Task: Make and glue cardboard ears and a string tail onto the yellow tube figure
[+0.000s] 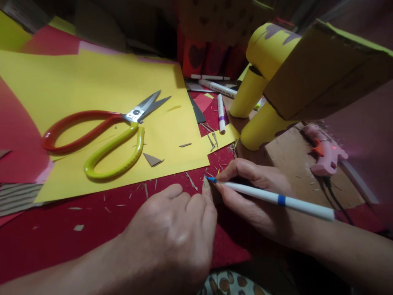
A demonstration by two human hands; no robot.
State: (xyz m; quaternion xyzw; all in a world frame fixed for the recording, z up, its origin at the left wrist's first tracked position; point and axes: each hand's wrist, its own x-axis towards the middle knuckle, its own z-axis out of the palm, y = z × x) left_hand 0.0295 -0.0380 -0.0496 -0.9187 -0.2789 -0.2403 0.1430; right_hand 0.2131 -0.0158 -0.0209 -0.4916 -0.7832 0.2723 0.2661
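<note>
My right hand grips a white felt-tip pen with a blue band. Its blue tip touches the end of a small piece of brown cardboard. Curled beside it, my left hand pinches that piece between its fingers, which hide most of it. Both hands are low over the red tabletop. Beyond my left hand, scissors with one red and one yellow-green handle lie with parted blades on a yellow paper sheet.
At the right stands a figure of yellow tubes and a brown cardboard panel. A pink glue gun with a lit red light and a cord rests beyond my right hand. White markers and cardboard scraps lie around.
</note>
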